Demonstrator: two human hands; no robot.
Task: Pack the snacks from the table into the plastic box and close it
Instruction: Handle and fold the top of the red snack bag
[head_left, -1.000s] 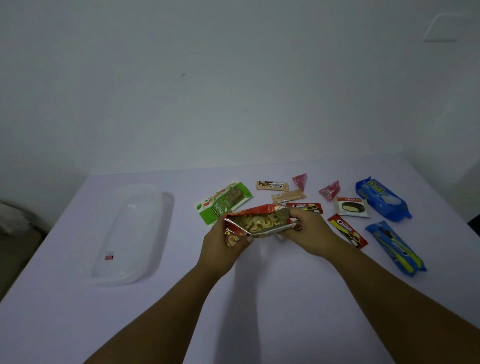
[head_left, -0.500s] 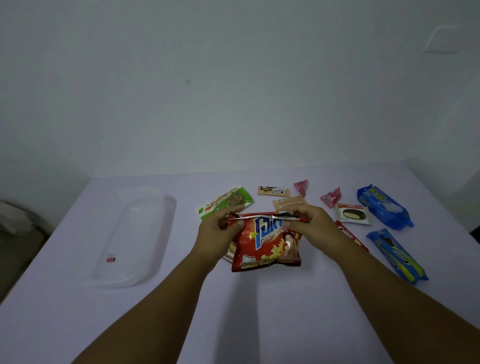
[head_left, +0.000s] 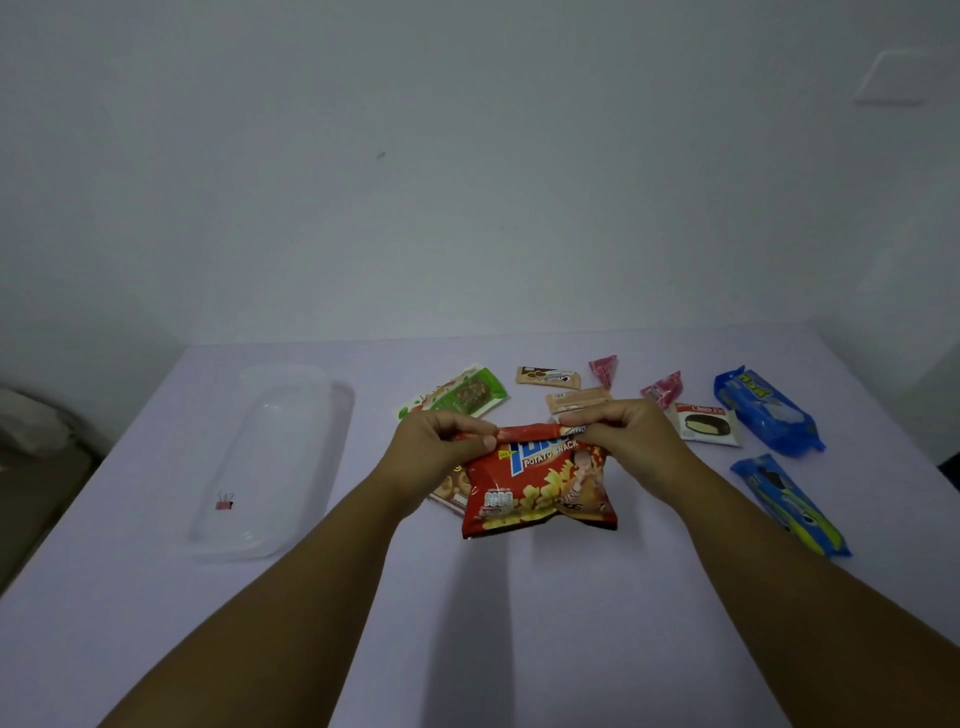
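Note:
A red potato snack bag (head_left: 537, 493) hangs just above the lilac table, its top edge folded over. My left hand (head_left: 434, 452) pinches the fold's left end and my right hand (head_left: 631, 434) pinches its right end. A second brown snack pack (head_left: 449, 488) lies partly hidden under the bag and my left hand. The clear plastic box (head_left: 306, 410) lies at the left with a small pink binder clip (head_left: 224, 503) in it. Behind my hands lie a green bar (head_left: 460, 397), a brown wafer pack (head_left: 548, 376) and a beige pack (head_left: 576, 400).
To the right lie two pink candies (head_left: 604, 369) (head_left: 662, 389), a Choco Pie pack (head_left: 707, 423), a blue cookie pack (head_left: 766, 410) and a blue-and-yellow cookie roll (head_left: 789, 504). A white wall rises behind the table. A dark gap runs off the table's left edge.
A second ago both hands held the bag with its open mouth up, showing the snacks. The top has since been pressed flat and folded down, and the bag's front now faces me.

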